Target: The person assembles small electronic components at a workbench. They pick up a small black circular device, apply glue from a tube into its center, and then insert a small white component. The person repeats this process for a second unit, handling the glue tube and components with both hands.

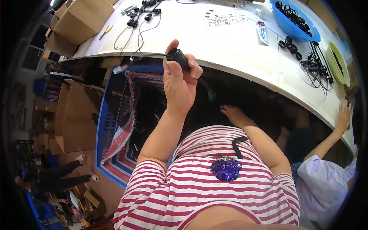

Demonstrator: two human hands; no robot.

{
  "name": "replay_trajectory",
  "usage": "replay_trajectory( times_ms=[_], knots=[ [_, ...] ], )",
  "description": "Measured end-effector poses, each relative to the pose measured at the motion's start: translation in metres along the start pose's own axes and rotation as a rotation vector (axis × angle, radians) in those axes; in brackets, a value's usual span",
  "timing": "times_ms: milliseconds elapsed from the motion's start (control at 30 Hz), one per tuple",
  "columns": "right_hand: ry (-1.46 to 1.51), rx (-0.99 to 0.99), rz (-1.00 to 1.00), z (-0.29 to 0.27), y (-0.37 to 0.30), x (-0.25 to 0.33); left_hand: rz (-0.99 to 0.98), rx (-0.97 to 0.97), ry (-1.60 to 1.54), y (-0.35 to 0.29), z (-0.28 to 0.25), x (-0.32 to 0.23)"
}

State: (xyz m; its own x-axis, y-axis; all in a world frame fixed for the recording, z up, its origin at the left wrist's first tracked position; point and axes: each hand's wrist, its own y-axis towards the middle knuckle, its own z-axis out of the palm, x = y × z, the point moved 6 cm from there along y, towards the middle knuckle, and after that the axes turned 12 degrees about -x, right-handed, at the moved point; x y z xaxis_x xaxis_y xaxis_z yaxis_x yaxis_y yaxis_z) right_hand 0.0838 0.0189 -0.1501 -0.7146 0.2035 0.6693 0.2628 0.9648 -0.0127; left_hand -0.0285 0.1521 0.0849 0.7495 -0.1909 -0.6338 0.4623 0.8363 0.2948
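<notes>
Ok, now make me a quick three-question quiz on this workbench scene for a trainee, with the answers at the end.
1. Which hand holds up the black cylindrical part?
2. True or false: the blue bowl rests on the floor.
3. Which of these lies nearest the blue bowl: A, a cardboard box; B, loose black rings; C, a yellow-handled tool?

Key: 1, the left hand. 2, false; it stands on the white table. 3, B.

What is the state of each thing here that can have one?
Left hand, closed around black cylindrical part
Right hand, shadowed, grip unclear
Blue basin, holding black rings
Yellow-green basin, holding dark pieces
Blue crate, lined with striped fabric
Squeeze tube, lying flat
Black cables, tangled
</notes>
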Motion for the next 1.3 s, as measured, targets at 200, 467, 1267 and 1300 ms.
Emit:
replay_trajectory(
  times_ms=[200,467,1267,1300],
  knots=[
    [-0.057,0.045,-0.003,0.010,0.004,-0.004,0.008,-0.019,0.014,0.003,-0.004,-0.018],
    [-0.047,0.040,-0.010,0.008,0.002,-0.003,0.032,-0.038,0.005,0.003,-0.004,-0.031],
    [0.181,-0.448,-0.266,-0.180,-0.006,0.155,-0.378,0.213,0.208,-0.088,0.002,0.112],
    [0.186,-0.435,-0.259,-0.179,-0.005,0.154,-0.384,0.217,0.219,-0.089,0.000,0.116]
  ],
)
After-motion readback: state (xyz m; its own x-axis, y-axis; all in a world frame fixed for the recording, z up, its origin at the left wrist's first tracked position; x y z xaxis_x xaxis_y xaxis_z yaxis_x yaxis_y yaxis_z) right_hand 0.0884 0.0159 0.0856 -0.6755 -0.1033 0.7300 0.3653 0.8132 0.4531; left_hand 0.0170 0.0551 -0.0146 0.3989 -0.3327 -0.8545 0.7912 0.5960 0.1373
